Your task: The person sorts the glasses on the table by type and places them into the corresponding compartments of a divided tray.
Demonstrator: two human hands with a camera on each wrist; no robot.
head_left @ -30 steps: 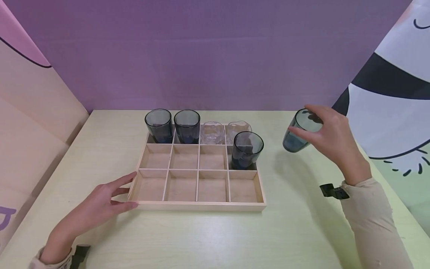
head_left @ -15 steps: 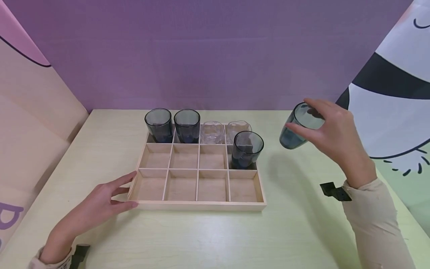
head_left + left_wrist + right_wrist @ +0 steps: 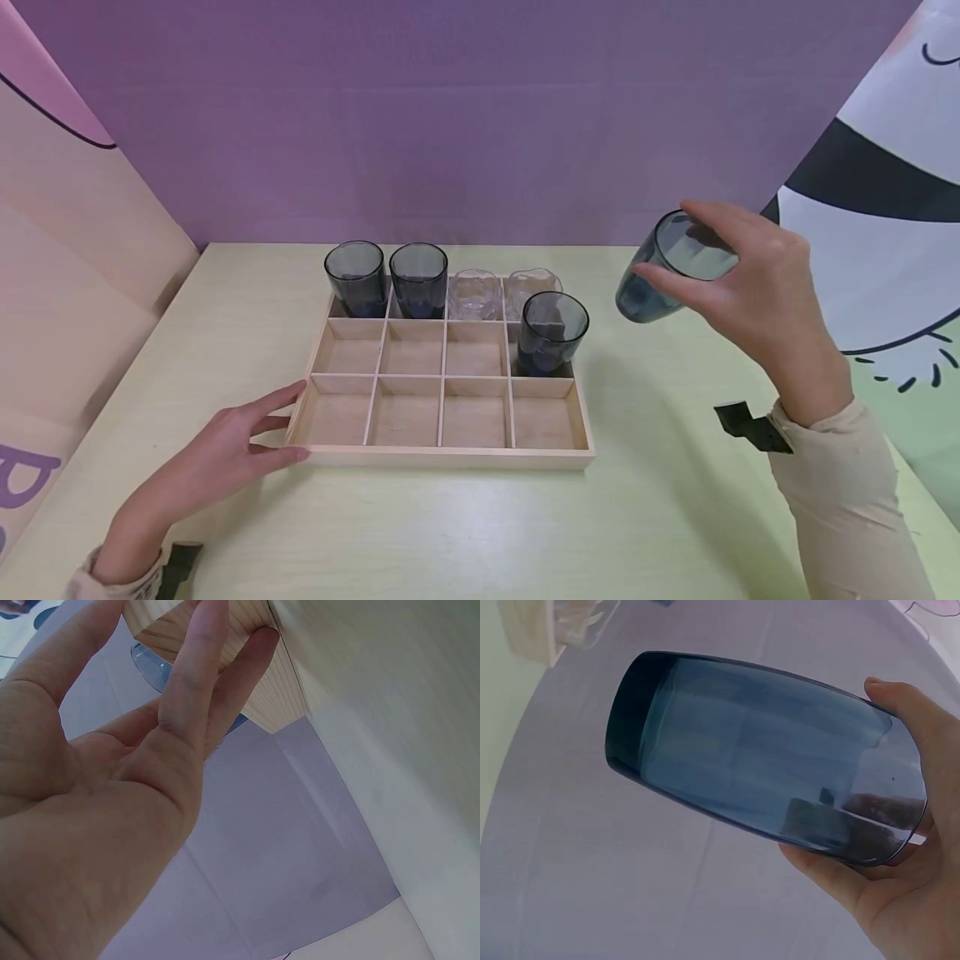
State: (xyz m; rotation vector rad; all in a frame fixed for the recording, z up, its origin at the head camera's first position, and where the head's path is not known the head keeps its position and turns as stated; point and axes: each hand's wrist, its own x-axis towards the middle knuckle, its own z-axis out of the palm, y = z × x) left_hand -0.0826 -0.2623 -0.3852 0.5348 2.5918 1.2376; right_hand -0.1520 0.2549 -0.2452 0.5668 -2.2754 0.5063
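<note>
My right hand [image 3: 780,312] grips a blue-grey tinted drinking glass [image 3: 645,287] near its rim, tilted and raised over the table right of the wooden compartment tray [image 3: 450,457]. In the right wrist view the thumb and fingers pinch the glass [image 3: 757,750] from opposite sides, its thick base pointing away from the palm. My left hand [image 3: 213,462] touches the tray's front left corner, fingers extended along the side wall and thumb at the front. The back row has two tinted glasses [image 3: 356,283] and two clear glasses [image 3: 475,298]. Another tinted glass [image 3: 551,342] stands in the middle row's right compartment.
The tray lies on a pale wood table [image 3: 465,533]. A purple backdrop [image 3: 480,125] rises behind the table's far edge, with printed panels on the left [image 3: 67,250] and right [image 3: 885,275].
My right hand has lifted the tinted glass higher, and the glass has shifted slightly left and tilted more. The left hand and the tray stay in place.
</note>
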